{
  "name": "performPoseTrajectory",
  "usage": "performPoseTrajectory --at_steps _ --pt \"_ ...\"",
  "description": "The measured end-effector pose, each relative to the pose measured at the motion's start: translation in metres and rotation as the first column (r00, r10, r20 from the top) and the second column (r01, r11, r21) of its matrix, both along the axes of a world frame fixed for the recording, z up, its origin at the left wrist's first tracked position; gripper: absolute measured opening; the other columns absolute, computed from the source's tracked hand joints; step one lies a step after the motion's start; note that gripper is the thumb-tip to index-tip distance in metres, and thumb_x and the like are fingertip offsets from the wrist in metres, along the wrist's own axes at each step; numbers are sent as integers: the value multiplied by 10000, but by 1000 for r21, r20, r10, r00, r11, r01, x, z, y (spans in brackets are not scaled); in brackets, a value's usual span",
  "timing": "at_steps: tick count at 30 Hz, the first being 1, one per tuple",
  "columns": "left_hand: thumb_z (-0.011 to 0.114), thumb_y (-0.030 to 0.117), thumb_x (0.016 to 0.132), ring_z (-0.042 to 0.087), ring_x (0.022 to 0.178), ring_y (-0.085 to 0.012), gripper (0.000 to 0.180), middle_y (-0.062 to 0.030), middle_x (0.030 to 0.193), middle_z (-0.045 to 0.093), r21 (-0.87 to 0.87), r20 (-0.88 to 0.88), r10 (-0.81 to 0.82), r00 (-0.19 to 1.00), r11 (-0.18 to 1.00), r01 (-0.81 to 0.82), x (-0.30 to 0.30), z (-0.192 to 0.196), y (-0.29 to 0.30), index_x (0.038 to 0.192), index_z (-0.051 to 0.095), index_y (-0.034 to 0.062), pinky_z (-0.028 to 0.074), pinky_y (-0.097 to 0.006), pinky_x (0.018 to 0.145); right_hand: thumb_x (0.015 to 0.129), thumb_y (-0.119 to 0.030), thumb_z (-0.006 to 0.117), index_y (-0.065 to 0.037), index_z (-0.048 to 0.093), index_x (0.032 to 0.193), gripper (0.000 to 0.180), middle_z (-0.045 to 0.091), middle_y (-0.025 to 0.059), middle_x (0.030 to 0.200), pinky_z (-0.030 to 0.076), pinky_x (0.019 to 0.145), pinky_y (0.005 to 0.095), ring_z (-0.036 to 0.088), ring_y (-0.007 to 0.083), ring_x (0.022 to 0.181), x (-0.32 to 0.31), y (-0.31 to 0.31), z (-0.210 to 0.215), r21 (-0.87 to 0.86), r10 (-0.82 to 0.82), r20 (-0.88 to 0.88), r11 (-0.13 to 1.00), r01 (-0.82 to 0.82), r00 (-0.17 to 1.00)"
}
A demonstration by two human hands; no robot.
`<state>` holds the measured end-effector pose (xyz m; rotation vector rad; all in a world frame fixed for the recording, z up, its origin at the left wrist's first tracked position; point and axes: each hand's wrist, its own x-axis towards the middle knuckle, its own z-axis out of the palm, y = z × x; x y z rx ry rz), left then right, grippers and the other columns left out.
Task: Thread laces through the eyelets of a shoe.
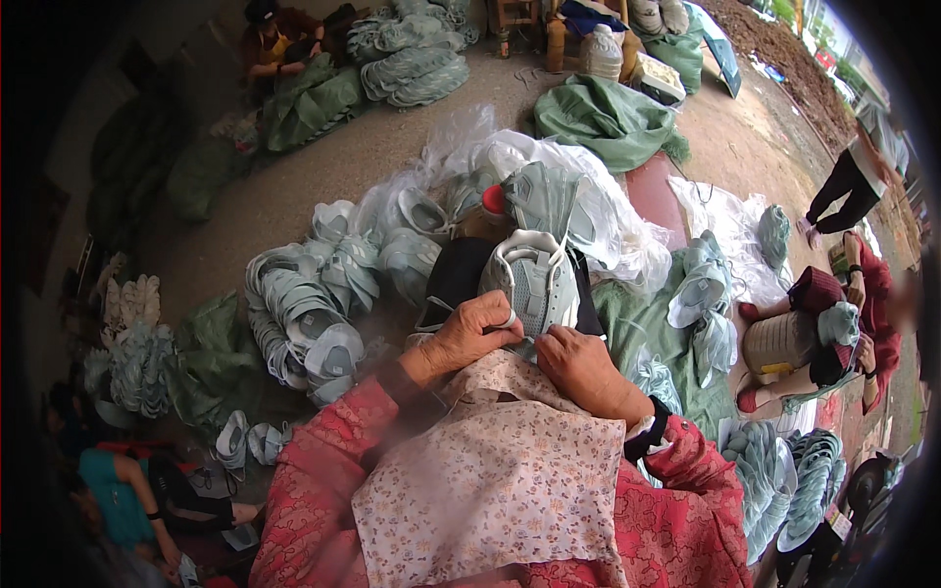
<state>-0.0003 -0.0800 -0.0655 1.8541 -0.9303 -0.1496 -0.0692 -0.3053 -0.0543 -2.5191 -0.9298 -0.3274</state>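
Note:
A pale grey-green shoe upper [545, 286] with a padded white collar rests on my lap, its collar pointing away from me. My left hand [472, 335] is closed at its near end, thumb and forefinger pinched together at the edge. A narrow white band shows at those fingertips; I cannot tell what it is. Close by on the right, my right hand [588, 370] is also closed on the near edge, its fingers curled under. Whether a lace lies between the fingertips is too small to see. Just beyond stands another shoe upper [541, 201], beside a red round thing [493, 200].
Stacked shoe uppers [304, 304] lie to my left, and more bundles [765, 480] to my right. Clear plastic sheeting [618, 220] and a green woven sack [606, 120] lie ahead. A seated person in dark red [867, 314] works at right; another in teal [118, 500] sits lower left.

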Motion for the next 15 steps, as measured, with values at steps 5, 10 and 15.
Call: performPoseTrajectory --at_steps 5,10,15 --pt "779 26 788 577 819 -189 112 -44 834 553 -12 -11 -10 1000 1000 9 1 -1 0 870 702 25 474 -305 758 782 -79 663 -21 573 920 174 580 123 869 521 664 411 645 314 834 5 1 6 221 -8 -315 972 82 949" --pt "765 13 794 576 805 -196 103 -50 831 545 -19 11 -29 1000 999 29 4 -1 1 880 708 22 474 -303 744 747 -54 653 -23 573 983 251 584 120 904 520 690 420 645 320 840 15 -3 11 -46 53 -215 997 -65 975" --pt "762 5 792 584 811 -191 136 -50 840 556 6 27 -19 999 1000 19 3 2 1 918 717 25 481 -295 756 862 -91 624 -38 571 1027 181 595 130 918 515 687 401 639 336 816 16 -2 -4 17 51 45 999 -52 998"
